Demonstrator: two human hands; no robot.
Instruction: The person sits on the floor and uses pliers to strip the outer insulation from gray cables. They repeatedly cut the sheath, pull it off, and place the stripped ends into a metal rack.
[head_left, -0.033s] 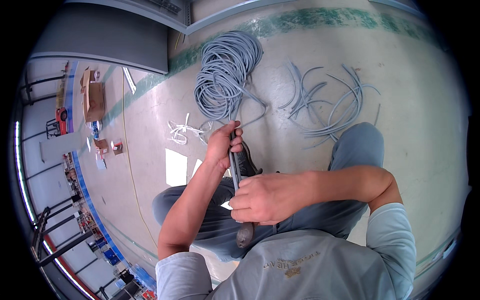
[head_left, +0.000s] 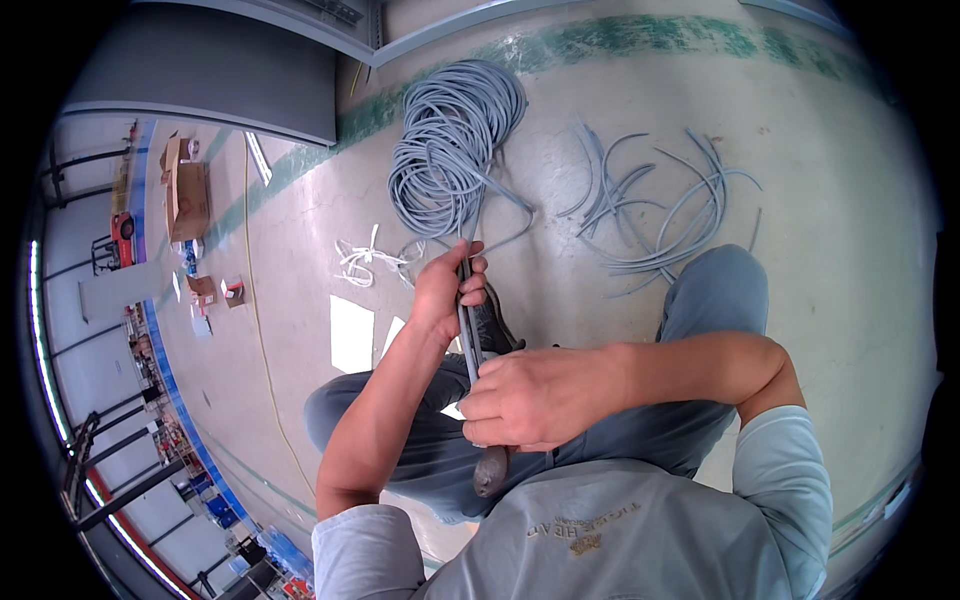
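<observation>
Your left hand point(head_left: 447, 290) is wrapped shut around a length of grey cable point(head_left: 466, 325), fingers curled over it at the upper end. Your right hand point(head_left: 530, 395) is clenched lower down on the same cable, gripping what looks like a tool with a dark handle point(head_left: 491, 470) that pokes out below your fist at 6 o'clock; what kind of tool it is I cannot tell. The cable runs taut between your two hands, held over your lap.

Nothing can be said of a change here: only this one instant shows, so read it as it stands, a cable held at two points with the tool set against it.

From your left hand the cable leads up toward 12 o'clock into the big grey coil point(head_left: 452, 150) on the floor point(head_left: 850, 300). At 2 o'clock lie loose cut lengths point(head_left: 660, 215). At 10 o'clock, white ties point(head_left: 362, 260); farther out at 9 o'clock, cardboard boxes point(head_left: 186, 195).
</observation>
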